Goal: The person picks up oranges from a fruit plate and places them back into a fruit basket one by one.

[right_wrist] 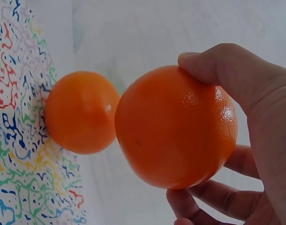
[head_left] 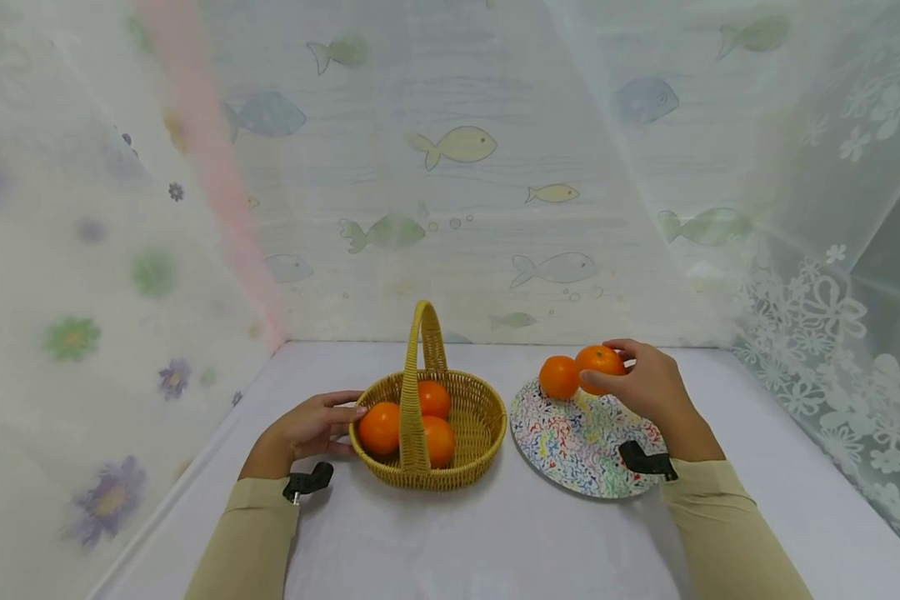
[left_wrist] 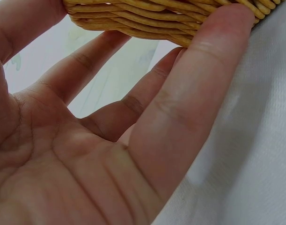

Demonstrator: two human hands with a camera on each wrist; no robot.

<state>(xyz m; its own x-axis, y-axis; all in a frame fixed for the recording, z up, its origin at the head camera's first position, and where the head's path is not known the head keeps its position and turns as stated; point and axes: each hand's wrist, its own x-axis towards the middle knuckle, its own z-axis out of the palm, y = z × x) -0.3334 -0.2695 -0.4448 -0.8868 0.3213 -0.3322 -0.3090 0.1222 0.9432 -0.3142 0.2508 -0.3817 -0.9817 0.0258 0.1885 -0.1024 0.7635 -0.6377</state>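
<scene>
My left hand (head_left: 307, 429) holds the left side of a yellow wicker basket (head_left: 468, 475), its fingertips at the rim and outer wall. Close up in the left wrist view, spread fingers (left_wrist: 166, 98) meet the woven wall (left_wrist: 147, 21). Inside the basket lie three oranges (head_left: 379, 428), partly behind the upright handle. On the right, my right hand (head_left: 648, 379) grips an orange (right_wrist: 175, 129) between thumb and fingers, over the far part of a round speckled plate (head_left: 570, 454). Another orange (head_left: 558, 377) rests on that plate, just left of the held one; whether they touch I cannot tell.
A white cloth (head_left: 420, 542) covers the table, with basket and plate side by side on it. Behind hangs a curtain (head_left: 450, 250) printed with fish. Flowered sheer fabric (head_left: 112, 500) closes off the left side, and lace (head_left: 832, 333) the right.
</scene>
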